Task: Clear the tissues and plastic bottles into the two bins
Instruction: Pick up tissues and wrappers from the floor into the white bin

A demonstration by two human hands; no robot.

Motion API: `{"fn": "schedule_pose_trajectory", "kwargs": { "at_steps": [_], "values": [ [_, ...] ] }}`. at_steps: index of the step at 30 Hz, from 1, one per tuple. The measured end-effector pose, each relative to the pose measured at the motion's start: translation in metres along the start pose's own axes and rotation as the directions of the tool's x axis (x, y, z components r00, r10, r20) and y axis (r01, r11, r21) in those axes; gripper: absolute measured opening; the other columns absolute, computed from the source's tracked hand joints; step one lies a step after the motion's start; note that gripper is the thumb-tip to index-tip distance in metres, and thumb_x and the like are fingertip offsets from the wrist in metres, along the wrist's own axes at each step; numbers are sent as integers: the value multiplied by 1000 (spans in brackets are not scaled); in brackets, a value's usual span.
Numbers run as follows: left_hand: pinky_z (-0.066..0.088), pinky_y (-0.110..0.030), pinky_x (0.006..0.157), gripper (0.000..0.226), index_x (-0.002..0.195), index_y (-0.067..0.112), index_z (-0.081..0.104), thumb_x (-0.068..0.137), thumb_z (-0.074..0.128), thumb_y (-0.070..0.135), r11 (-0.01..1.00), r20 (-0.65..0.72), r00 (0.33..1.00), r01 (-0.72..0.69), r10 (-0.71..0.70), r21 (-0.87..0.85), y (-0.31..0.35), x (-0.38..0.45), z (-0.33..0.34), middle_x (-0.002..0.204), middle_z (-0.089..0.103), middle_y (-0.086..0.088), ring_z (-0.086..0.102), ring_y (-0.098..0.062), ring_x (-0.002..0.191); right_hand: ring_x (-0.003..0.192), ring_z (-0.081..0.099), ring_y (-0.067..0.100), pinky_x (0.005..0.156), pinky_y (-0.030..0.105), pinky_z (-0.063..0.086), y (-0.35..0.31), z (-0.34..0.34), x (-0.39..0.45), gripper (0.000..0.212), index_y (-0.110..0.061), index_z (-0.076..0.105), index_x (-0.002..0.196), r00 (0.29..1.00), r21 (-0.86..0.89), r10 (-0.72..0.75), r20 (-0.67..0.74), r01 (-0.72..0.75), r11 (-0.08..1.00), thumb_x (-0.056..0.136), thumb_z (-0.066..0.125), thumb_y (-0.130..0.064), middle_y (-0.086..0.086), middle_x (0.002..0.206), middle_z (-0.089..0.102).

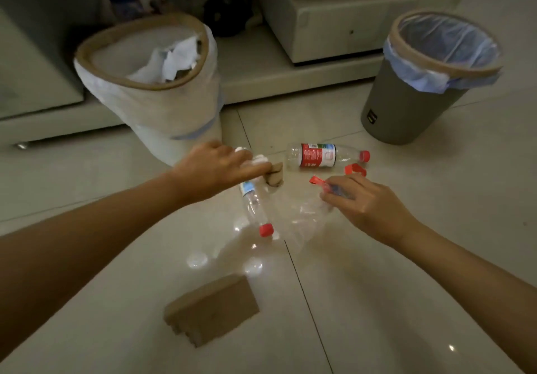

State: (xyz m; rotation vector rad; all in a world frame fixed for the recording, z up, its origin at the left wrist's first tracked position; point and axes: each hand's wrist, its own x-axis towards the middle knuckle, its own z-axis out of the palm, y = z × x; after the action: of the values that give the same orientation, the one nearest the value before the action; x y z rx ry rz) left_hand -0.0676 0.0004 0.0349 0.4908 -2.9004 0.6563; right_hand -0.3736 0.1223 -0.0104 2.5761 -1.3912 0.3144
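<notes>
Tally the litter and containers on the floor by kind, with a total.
Clear plastic bottles: 3 (red-labelled, blue-labelled, crushed one in the right hand)
Brown folded tissue stacks: 2 (near, under the left hand)
Lined bins: 2 (white-lined, grey)
Total: 7

Glossy pale floor tiles (pixel 377 301) mirror light; the near clear plastic bottle (pixel 255 208) shines; the matt brown paper stack (pixel 212 308) looks dull; the far-right grey bin (pixel 406 112) is smooth.

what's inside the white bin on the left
The white bin holds crumpled white tissues piled toward its right side, with a bit of brown paper beside them. Whatever lies beneath the tissues is hidden, and so is the bin's bottom.
</notes>
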Motion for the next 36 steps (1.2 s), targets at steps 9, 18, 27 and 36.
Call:
{"fn": "schedule_pose_trajectory", "kwargs": {
  "at_steps": [9, 18, 27, 36],
  "values": [
    [49, -34, 54, 47, 129, 14, 57, 84, 69, 10, 921, -263, 913, 359, -313, 150, -127, -36, -53, 106, 69, -15, 68, -31, 68, 94, 64, 30, 70, 34, 58, 9, -30, 130, 55, -10, 62, 121, 955, -93, -43, -293, 16, 996, 72, 84, -17, 18, 112, 64],
    [52, -31, 56, 65, 130, 20, 57, 70, 82, 16, 809, -223, 814, 571, -536, 141, -197, -38, -16, 106, 70, -9, 70, -25, 74, 93, 63, 27, 65, 34, 57, -4, -58, 247, 35, -15, 59, 119, 892, -120, -127, -434, 82, 989, 86, 68, -8, 14, 110, 64],
    [12, -45, 116, 103, 149, 41, -2, 75, 68, 55, 698, 412, 641, 716, -648, -18, -221, -30, -7, 160, -4, 6, 9, -24, 146, 86, 63, 27, 58, 32, 56, -26, -51, 323, 22, -13, 67, 105, 889, -163, -141, -435, 76, 984, 84, 68, -7, 12, 102, 65],
    [40, -40, 100, 57, 132, 25, 54, 79, 73, 18, 699, -280, 656, 709, -701, -89, -230, -59, -4, 132, 59, 1, 58, -19, 117, 93, 57, 30, 71, 38, 51, -59, -7, 411, 38, -16, 63, 111, 962, 43, 89, -257, -81, 996, 75, 74, -11, 11, 107, 60]
  ]
}}
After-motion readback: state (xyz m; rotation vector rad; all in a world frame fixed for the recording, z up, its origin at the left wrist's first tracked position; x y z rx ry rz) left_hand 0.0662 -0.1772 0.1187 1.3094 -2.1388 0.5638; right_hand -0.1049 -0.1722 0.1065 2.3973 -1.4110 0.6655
